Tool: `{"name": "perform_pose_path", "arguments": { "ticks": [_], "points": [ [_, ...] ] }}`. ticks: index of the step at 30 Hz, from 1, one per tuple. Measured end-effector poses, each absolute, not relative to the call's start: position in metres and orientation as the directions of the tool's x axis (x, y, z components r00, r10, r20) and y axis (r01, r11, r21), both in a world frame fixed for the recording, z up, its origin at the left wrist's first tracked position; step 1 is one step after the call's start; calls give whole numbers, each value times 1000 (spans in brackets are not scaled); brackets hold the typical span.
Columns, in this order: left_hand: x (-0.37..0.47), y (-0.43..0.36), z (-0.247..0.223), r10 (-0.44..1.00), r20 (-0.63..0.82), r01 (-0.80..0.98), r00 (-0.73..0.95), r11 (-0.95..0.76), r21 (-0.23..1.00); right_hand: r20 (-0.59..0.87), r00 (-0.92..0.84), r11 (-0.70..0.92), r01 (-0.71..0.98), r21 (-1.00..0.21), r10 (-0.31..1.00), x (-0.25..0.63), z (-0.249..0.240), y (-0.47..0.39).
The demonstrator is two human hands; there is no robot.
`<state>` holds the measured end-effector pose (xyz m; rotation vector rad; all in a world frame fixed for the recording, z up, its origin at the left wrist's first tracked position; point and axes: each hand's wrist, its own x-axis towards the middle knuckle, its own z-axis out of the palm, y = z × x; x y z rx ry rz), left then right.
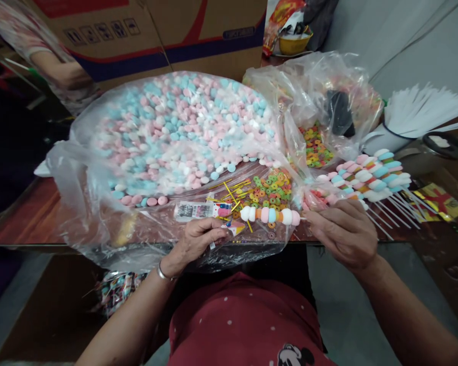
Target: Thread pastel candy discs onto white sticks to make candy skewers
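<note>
In my right hand [345, 234] is the white stick of a marshmallow skewer [270, 215], held level and pointing left. White, pink and blue marshmallows alternate on it with orange pieces. My left hand [200, 241] pinches the edge of a small printed wrapper [234, 227] close to the skewer's tip; how far the wrapper opens I cannot make out. Behind that hand lies a stack of printed clear wrappers [194, 211]. Yellow twist ties [232, 193] and ring-shaped candies [270, 188] are scattered on the plastic just beyond the skewer.
A big clear bag of marshmallows [175, 127] covers much of the table [26, 218]. Finished skewers [370, 175] are piled at right, near a container of white sticks [389, 137]. A cardboard box [156, 35] stands behind. Another person's arm [61, 71] shows at upper left.
</note>
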<state>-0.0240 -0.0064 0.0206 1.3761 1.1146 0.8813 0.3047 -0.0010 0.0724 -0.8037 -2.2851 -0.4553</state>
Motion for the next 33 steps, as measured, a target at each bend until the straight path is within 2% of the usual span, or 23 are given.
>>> {"name": "perform_pose_path", "arguments": {
  "ticks": [9, 19, 26, 33],
  "points": [
    [-21, -9, 23, 930, -212, 4, 302, 220, 975, 684, -589, 745, 659, 100, 430, 296, 72, -7],
    [-20, -4, 20, 866, -373, -62, 332, 415, 908, 686, -609, 769, 629, 113, 398, 298, 73, -3],
    [-21, -1, 20, 817, -417, -63, 399, 478, 876, 653, -650, 790, 599, 127, 388, 303, 72, -3],
    [-26, 5, 21, 741, -474, 22, 475, 529, 849, 618, -697, 831, 542, 122, 364, 306, 74, 0]
  ]
}}
